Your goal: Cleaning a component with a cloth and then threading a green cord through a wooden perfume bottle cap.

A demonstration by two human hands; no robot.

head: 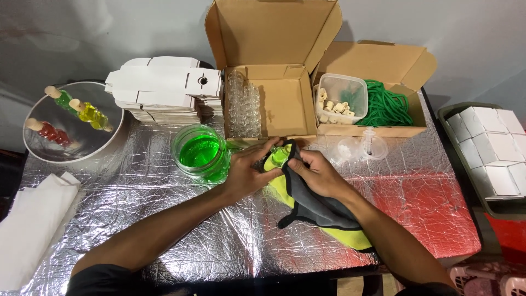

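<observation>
Clasped between both hands over the foil-covered table (164, 230), just in front of the open cardboard box (285, 104): a small green-filled bottle (280, 157), left hand (246, 172) closed around its side, right hand (318, 172) pressing a grey-and-yellow cloth (312, 211) against it, cloth trailing down toward the near table edge. Just left of the left hand, nearly touching: a clear jar (200, 152), open-topped, partly full of green liquid. Inside the cardboard box, along its left wall: a row of empty clear glass bottles (244, 104). To the right, a second open box (383, 93) with a clear plastic tub of small wooden corks (337, 101) and a coil of green cord (386, 104). In front of it, a clear funnel (370, 145). Far left, a round metal tray (71, 123) bearing corked bottles, red, yellow and green. Behind the jar, a stack of flat white cartons (164, 90). At the right edge, a dark crate of white boxes (493, 148). Bare foil left and right of the forearms.
</observation>
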